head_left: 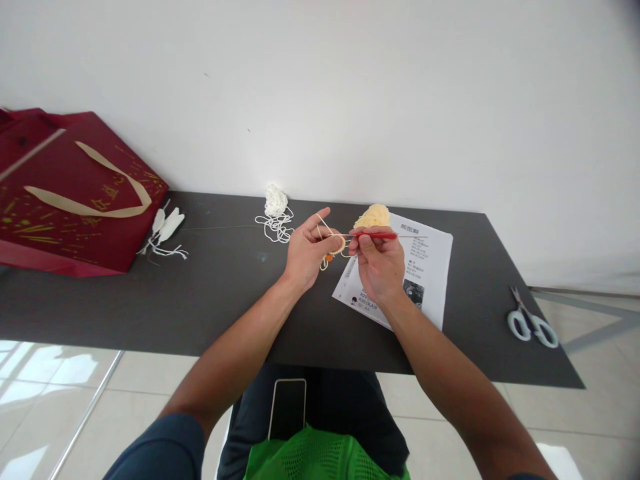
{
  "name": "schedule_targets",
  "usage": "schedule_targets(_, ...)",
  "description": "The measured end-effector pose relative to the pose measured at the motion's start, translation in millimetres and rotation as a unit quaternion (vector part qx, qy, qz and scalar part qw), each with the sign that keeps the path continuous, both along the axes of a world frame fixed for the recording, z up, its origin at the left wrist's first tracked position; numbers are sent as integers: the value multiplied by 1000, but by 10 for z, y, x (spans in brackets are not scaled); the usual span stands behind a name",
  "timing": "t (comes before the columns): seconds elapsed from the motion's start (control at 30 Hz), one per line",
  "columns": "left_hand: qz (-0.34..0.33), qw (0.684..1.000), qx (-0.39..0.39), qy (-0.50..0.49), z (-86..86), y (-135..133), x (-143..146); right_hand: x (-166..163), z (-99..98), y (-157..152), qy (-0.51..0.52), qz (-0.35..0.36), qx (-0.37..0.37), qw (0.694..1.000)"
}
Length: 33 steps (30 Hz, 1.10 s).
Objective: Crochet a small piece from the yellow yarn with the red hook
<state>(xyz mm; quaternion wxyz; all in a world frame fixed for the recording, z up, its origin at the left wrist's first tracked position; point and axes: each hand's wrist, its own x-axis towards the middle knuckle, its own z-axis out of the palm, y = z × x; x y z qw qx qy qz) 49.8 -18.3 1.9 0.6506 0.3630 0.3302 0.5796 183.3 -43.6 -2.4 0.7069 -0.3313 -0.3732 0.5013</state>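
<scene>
My right hand (pixel 383 263) grips a crochet hook (pixel 383 235) by its red handle, the metal tip pointing left. Pinched in my left hand (pixel 306 253) is a small cream crochet piece (pixel 341 244), with a strand of yarn looped over the raised index finger. The hook's tip meets the piece, though I cannot tell whether it sits inside a stitch. A small orange bit (pixel 329 258) shows just under my left fingers. Behind my right hand lies a pale yellow ball of yarn (pixel 374 217), resting partly on a printed sheet (pixel 435 267).
Loose white yarn (pixel 275 207) lies near the wall. At the left stands a dark red gift bag (pixel 65 200), with white crocheted pieces (pixel 167 227) beside it. Scissors (pixel 530 323) rest near the right edge of the dark table (pixel 225 293). A phone (pixel 287 408) lies on my lap.
</scene>
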Motion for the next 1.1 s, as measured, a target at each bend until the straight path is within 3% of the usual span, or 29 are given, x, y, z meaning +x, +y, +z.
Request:
schedule_targets(0.63, 25, 999, 25, 22, 48, 6, -36, 96, 19, 11, -63, -34, 56, 996)
schedule_targets(1.1, -16, 999, 25, 30, 44, 20, -75, 113, 46, 14, -29, 15, 51, 998)
